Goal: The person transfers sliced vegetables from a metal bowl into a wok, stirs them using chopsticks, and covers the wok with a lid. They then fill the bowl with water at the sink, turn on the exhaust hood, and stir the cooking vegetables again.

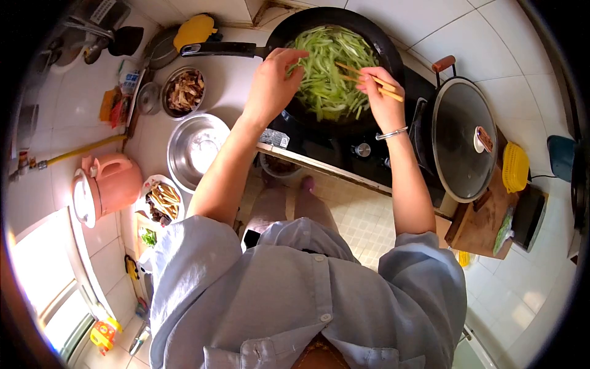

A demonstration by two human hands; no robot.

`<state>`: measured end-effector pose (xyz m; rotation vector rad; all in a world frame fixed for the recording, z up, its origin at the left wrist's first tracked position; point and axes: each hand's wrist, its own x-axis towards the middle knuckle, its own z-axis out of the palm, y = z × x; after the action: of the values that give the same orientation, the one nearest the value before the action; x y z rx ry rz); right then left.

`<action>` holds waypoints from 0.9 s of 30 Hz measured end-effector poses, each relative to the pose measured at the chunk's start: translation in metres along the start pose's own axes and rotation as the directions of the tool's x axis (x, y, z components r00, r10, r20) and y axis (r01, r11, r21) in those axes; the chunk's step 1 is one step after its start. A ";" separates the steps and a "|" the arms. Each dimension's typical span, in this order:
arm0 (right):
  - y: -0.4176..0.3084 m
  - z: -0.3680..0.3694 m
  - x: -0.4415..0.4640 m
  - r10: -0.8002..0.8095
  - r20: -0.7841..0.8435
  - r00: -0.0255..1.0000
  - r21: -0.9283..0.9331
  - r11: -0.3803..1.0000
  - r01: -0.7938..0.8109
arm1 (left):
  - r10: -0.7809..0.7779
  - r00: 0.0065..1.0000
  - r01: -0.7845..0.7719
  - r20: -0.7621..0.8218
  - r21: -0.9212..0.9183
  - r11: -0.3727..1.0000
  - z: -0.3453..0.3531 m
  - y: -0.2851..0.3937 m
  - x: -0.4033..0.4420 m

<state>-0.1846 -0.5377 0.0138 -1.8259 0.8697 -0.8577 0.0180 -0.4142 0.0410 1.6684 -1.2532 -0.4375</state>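
Note:
A black wok [393, 58] on the stove holds a heap of pale green vegetable strips [332, 74]. My right hand [384, 101], with a bangle at the wrist, grips a pair of chopsticks [388, 90] over the wok's right side. The chopstick tips point left into the strips. Above the left part of the wok, near its handle [224, 49], is my left hand [276, 80]. Its fingers are bent but apart from the thumb, with nothing visible between them. Whether its fingertips touch the strips I cannot tell.
Right of the wok stands a lidded pot [464, 147]. On the left counter are a bowl of brown pieces [185, 91], a steel basin [178, 157], a plate of cut ingredients [163, 200] and a pink kettle [114, 184]. A stove knob [362, 150] faces me.

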 end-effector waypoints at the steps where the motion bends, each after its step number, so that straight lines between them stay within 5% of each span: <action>1: -0.009 0.006 -0.001 -0.003 -0.001 1.000 0.028 1.000 0.003 | -0.011 1.000 0.011 -0.004 -0.011 1.000 -0.003 0.002 -0.005; 5: -0.036 0.022 -0.003 -0.055 0.003 0.998 0.074 0.996 0.055 | -0.063 0.998 0.062 -0.025 -0.053 0.997 -0.009 -0.004 -0.017; 8: -0.006 0.045 0.001 0.004 0.188 0.982 0.169 0.985 -0.037 | -0.098 0.994 0.089 -0.045 -0.167 0.982 -0.011 0.006 -0.029; 20: 0.032 -0.024 0.041 0.154 -0.135 0.979 0.309 0.945 -0.106 | -0.161 0.983 0.179 0.091 -0.259 0.949 -0.001 0.026 -0.068; 27: 0.039 -0.042 0.036 0.038 -0.227 0.973 -0.010 0.999 -0.041 | -0.134 0.988 0.150 0.075 -0.281 0.948 0.012 0.029 -0.079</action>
<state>-0.2093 -0.5984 -0.0002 -1.7396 1.0546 -1.0519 -0.0383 -0.3510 0.0401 1.5111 -1.0551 -0.7220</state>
